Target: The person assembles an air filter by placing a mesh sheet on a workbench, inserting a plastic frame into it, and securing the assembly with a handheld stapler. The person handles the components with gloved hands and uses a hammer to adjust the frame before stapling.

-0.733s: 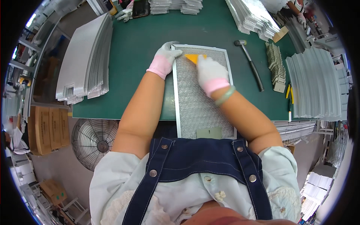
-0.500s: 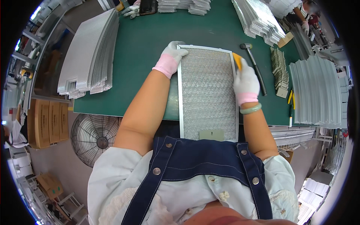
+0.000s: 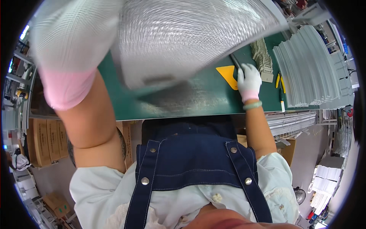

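My left hand [image 3: 76, 42], in a white glove with a pink cuff, is raised close to the camera and blurred. It holds up a framed metal mesh filter panel [image 3: 190, 30], tilted above the table; my fingertips are cut off or hidden. On the right, my gloved right hand [image 3: 249, 79] is closed over the black handle of a hammer [image 3: 235, 60] lying on the table. The hammer's head is hidden behind the panel. A yellow triangular scraper [image 3: 227, 76] lies flat on the green table just left of that hand.
Right of my right hand lie a row of small beige plates [image 3: 263, 59], yellow-handled pliers [image 3: 281, 82] and a stack of pale strips [image 3: 307, 70]. The green tabletop [image 3: 183, 103] ends before my apron. Cardboard boxes [image 3: 45, 141] stand at lower left.
My left hand has lifted the panel off the table, up toward the camera. My right hand has let go of the yellow scraper and moved to the hammer handle.
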Available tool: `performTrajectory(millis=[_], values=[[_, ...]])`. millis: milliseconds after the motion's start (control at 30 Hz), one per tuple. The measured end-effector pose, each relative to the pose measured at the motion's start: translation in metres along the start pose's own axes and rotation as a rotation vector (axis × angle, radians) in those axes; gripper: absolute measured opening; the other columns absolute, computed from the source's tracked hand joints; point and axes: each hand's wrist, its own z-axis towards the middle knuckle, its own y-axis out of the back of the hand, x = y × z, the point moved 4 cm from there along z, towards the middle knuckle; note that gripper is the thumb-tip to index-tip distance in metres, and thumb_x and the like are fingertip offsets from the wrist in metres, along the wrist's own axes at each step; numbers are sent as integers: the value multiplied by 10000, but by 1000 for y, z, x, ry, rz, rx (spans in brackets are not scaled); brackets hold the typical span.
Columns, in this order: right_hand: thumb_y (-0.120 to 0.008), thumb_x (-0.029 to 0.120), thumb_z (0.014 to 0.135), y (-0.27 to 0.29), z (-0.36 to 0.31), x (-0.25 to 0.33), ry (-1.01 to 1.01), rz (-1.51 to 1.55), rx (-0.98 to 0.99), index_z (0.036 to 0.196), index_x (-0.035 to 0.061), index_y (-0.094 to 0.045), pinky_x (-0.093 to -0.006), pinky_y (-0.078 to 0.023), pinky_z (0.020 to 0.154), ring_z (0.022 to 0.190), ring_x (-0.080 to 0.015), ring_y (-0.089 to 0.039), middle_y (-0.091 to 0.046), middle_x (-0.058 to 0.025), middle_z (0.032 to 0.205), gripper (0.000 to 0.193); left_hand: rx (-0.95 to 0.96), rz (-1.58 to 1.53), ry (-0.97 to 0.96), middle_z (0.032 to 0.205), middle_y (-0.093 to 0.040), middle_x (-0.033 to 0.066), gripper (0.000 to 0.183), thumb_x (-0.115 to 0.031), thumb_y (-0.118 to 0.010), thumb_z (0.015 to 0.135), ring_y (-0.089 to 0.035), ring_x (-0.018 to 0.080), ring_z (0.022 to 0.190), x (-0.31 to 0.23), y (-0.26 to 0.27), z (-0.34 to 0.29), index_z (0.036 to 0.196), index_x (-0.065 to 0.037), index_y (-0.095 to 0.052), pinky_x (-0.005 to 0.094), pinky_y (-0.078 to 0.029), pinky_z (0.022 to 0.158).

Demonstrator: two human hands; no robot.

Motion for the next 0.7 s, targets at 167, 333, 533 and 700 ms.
performTrajectory(millis=[167, 333, 533, 700], values=[[-627, 421, 858, -64, 31, -54, -203, -115, 431, 1134, 74, -624, -449, -512, 884, 1036, -360, -630, -638, -180, 1132, 443, 748, 181, -136, 868, -627, 86, 181, -87, -620, 837, -625, 249, 847, -24, -107, -16, 1018, -77, -627, 369, -466, 950], [-638, 306, 866, -53, 58, -19, -422, 109, 719, 1134, 17, -623, -428, -492, 950, 1074, -388, -617, -659, -230, 1099, 395, 1080, 552, -290, 716, -579, 53, 206, -167, -718, 699, -614, 279, 789, 38, -135, -84, 871, -112, -620, 540, -374, 1060], [-660, 213, 889, 15, 22, -37, -362, 436, 248, 1142, -15, -565, -417, -510, 795, 863, -356, -658, -673, -201, 924, 354, 562, 762, -262, 792, -639, 43, 463, -382, -827, 582, -628, 269, 879, 28, -127, -93, 894, -109, -620, 559, -335, 1009], [-646, 134, 913, 78, 1, -20, -384, 755, 263, 1161, -12, -530, -270, -495, 612, 666, -108, -603, -641, -76, 863, 311, 191, 874, -230, 794, -620, 61, 445, -411, -822, 564, -614, 309, 923, 33, -121, -125, 783, -99, -591, 635, -265, 1009]])
